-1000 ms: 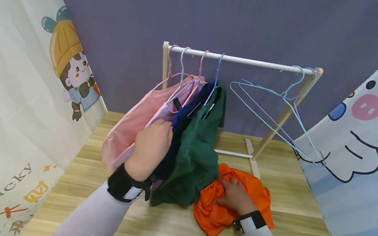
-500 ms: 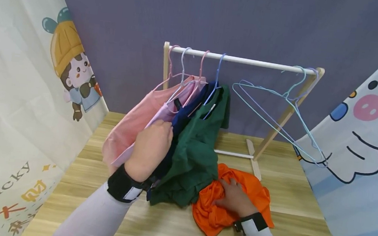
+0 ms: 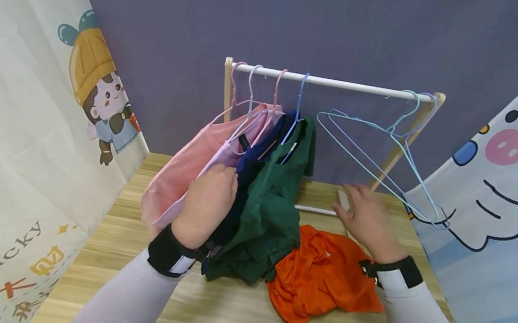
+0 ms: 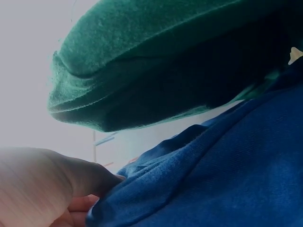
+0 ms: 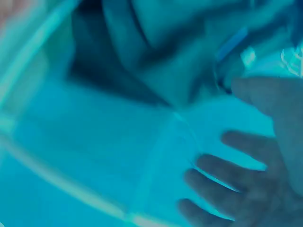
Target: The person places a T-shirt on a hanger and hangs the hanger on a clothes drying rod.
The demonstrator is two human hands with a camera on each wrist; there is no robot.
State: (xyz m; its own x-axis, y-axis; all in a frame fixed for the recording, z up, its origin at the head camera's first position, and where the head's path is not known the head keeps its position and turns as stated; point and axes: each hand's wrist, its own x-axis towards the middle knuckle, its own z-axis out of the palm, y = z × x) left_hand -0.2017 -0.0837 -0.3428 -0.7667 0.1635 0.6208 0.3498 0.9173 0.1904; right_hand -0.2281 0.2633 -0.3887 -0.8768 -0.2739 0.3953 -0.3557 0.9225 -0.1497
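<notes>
My left hand (image 3: 208,198) pinches the edge of a navy blue garment (image 3: 250,168) that hangs on the rack. In the left wrist view its thumb and fingers close on the blue cloth (image 4: 213,175), with the green garment (image 4: 142,47) hanging just above. My right hand (image 3: 370,221) is in the air by the rack's right foot, below the hangers, holding nothing. Its fingers (image 5: 227,172) are spread apart in the blurred right wrist view. Below it, an orange garment (image 3: 323,277) lies crumpled on the table.
A wooden rack with a white rail (image 3: 350,85) stands at the back. Pink (image 3: 183,164) and lilac (image 3: 222,155) garments hang on its left. A mint hanger (image 3: 361,121) and a lavender hanger (image 3: 425,115) hang bare at the right. Patterned curtains flank the table (image 3: 225,314).
My right hand has let go of the orange garment and moved up and right, towards the bare hangers. The orange garment lies slightly more spread. My left hand keeps its hold.
</notes>
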